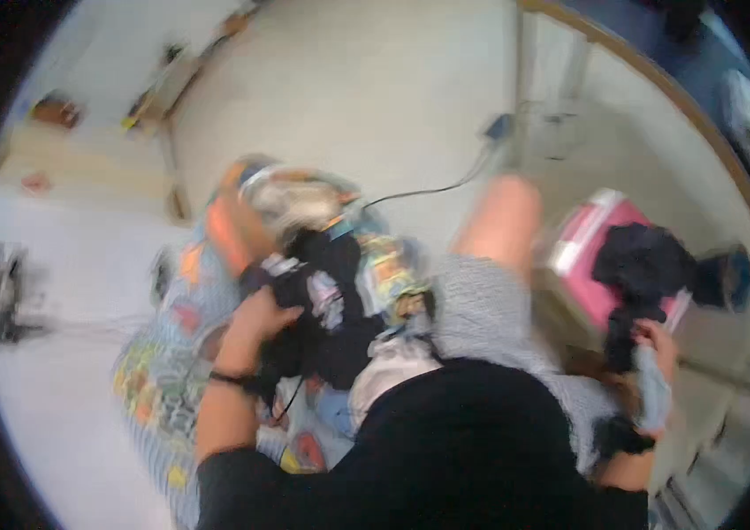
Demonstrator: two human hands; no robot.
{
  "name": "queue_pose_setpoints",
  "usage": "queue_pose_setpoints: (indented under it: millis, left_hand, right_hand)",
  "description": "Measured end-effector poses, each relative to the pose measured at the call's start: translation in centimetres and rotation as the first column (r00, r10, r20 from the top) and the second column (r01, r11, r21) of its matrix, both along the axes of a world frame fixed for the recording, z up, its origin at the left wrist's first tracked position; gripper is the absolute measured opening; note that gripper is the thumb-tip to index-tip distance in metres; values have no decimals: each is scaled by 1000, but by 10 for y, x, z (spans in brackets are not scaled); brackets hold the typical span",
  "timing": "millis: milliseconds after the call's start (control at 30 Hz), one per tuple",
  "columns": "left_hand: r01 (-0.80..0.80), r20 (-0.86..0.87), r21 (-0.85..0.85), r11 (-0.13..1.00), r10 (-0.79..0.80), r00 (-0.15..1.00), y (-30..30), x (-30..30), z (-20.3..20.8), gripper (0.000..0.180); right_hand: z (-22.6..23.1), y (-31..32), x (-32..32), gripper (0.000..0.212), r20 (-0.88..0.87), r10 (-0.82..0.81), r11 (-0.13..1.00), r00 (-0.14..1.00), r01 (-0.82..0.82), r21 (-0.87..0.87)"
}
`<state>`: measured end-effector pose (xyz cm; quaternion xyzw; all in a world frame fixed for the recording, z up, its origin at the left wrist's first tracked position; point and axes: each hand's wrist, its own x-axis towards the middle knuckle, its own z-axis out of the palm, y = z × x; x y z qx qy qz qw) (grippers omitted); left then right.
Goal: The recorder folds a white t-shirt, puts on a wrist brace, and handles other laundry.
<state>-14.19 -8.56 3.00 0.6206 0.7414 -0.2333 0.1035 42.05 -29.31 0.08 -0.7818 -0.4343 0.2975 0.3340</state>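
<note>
My left hand [255, 320] lies against a black garment with a pale print [326, 296], its thumb stretched out; blur hides the other fingertips. Under that garment is a heap of mixed clothes on a patterned, striped cloth [163, 380]. Over at the right, my right hand [656, 340] has its fingers closed on a dark cloth [622, 340]. A light grey cloth [653, 389] hangs along that wrist. Next to this hand, a bunched black cloth [640, 265] rests on a pink and white box [600, 225].
My bare knee [507, 208] and grey shorts [485, 300] come between the heap and the box. A black cable [428, 190] runs over the floor to a dark plug-like piece [498, 128]. Beyond the box is a dark blue container [728, 278]. A wooden-edged frame [649, 71] curves along the upper right.
</note>
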Motion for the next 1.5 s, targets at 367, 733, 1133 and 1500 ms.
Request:
queue_pose_setpoints:
  millis: [367,733,1133,1500]
  left_hand:
    - [551,719,50,833,-413,559,43,213,77,41]
    - [679,534,682,272,-819,-208,50,501,-84,44]
    - [365,655,748,554,-704,-274,106,466,6,16]
    - [770,798,477,424,-577,-177,116,412,106,55]
  right_hand:
    - [-56,6,37,52,243,-55,995,968,34,93]
    - [16,-31,8,46,-29,50,942,998,-37,335]
    - [23,-91,108,47,-718,212,379,664,621,686]
    - [107,-72,119,71,-519,-13,387,855,483,786]
